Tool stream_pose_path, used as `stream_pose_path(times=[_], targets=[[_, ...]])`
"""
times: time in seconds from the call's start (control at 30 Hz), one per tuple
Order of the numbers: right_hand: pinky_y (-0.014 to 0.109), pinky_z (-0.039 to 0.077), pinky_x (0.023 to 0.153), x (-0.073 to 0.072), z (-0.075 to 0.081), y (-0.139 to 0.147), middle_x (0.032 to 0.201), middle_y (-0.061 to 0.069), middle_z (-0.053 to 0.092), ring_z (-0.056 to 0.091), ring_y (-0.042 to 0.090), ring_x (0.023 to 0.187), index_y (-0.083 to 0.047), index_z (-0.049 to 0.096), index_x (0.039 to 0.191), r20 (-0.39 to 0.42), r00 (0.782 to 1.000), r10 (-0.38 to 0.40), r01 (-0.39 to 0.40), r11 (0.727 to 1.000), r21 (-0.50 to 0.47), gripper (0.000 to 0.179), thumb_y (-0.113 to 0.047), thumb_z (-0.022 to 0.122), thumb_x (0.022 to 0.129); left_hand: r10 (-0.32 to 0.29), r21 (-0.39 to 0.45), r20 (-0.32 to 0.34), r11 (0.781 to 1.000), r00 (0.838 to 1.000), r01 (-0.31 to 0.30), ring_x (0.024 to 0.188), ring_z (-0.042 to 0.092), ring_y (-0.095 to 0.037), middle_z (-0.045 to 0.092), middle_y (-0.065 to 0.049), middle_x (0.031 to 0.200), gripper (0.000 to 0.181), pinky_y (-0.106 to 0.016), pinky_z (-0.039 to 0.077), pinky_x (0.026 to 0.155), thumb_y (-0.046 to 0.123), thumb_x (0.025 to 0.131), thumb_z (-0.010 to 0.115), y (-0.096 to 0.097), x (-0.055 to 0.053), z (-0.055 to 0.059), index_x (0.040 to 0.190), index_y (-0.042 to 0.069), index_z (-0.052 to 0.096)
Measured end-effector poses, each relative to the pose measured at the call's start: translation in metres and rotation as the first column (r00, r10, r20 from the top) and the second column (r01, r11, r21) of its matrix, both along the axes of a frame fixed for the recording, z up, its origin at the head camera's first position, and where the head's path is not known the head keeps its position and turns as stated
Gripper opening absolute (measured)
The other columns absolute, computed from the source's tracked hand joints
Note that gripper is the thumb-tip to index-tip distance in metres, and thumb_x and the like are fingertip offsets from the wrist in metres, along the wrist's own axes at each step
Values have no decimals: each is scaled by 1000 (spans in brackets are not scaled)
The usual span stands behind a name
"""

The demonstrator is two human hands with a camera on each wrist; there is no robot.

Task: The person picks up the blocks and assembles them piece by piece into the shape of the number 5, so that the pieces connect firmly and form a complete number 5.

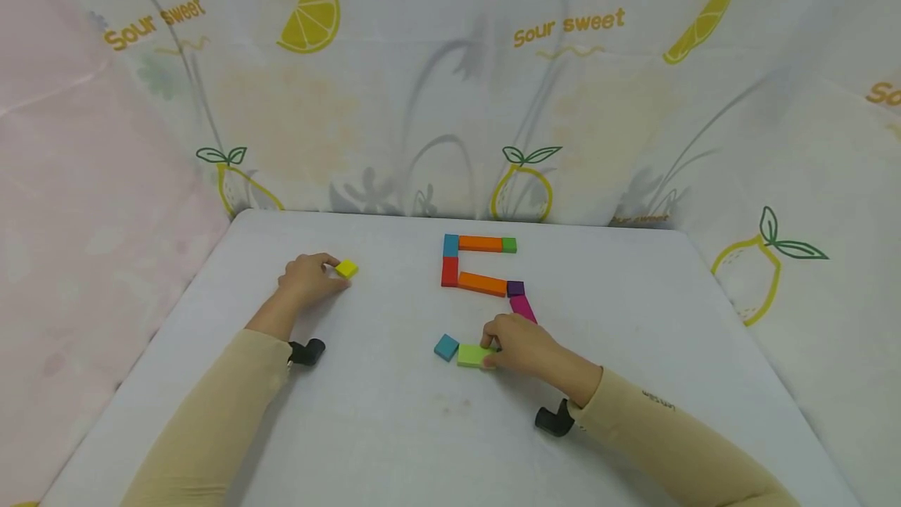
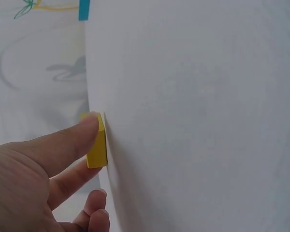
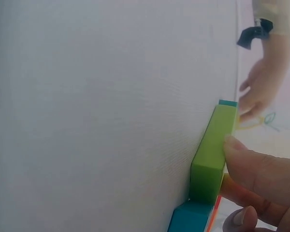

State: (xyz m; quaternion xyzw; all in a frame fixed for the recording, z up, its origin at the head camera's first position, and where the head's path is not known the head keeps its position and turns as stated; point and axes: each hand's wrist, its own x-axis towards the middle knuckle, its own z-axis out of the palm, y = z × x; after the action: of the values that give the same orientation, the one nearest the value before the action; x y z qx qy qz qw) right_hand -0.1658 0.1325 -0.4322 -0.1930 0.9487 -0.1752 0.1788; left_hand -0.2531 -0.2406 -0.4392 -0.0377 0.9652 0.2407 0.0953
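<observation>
On the left of the table, my left hand (image 1: 307, 280) pinches a small yellow block (image 1: 346, 269) between thumb and finger; the left wrist view shows the thumb on top of the yellow block (image 2: 97, 150). Near the middle, my right hand (image 1: 522, 346) has thumb and finger on the sides of a light green block (image 1: 473, 356). A teal block (image 1: 446, 347), turned at an angle, sits at the green block's left end. In the right wrist view a blue block (image 3: 191, 217) lies against the green block's near end; from the head the hand mostly hides it.
Beyond the right hand, a bent line of blocks runs along the white table (image 1: 380, 429): a green block (image 1: 509, 246), orange block (image 1: 481, 244), blue block (image 1: 451, 246), red block (image 1: 450, 272), second orange block (image 1: 482, 284), purple block (image 1: 516, 288) and magenta block (image 1: 522, 308). Lemon-print cloth (image 1: 422, 100) hangs behind.
</observation>
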Motion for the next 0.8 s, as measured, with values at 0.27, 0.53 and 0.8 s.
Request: stream_pose_path(times=[0.27,0.53,0.8], targets=[[33,52,77,0,0,0,89,-3,62,53,15,82,-14,74,95,5,1000,2,-2,1000,-15,18,-23,84,82,11,-6,-17,1000,1000,-11,116,45,-47,55,-25,127,51,-59,35,91,37,92,70,7,0,0,132,6,60],[33,52,77,0,1,0,89,-3,62,54,15,83,-14,74,95,10,1000,-2,2,1000,-9,18,-22,84,83,8,-16,-5,1000,1000,-8,116,45,-47,55,-24,129,50,-57,36,90,37,91,70,11,-1,-2,130,8,63],[34,52,78,0,2,1,90,-3,62,53,16,83,-13,74,95,8,1000,4,-4,1000,-19,18,-22,84,82,-15,-36,2,999,1000,15,116,45,-45,56,-22,128,50,-55,36,89,39,91,71,22,4,2,129,9,64]])
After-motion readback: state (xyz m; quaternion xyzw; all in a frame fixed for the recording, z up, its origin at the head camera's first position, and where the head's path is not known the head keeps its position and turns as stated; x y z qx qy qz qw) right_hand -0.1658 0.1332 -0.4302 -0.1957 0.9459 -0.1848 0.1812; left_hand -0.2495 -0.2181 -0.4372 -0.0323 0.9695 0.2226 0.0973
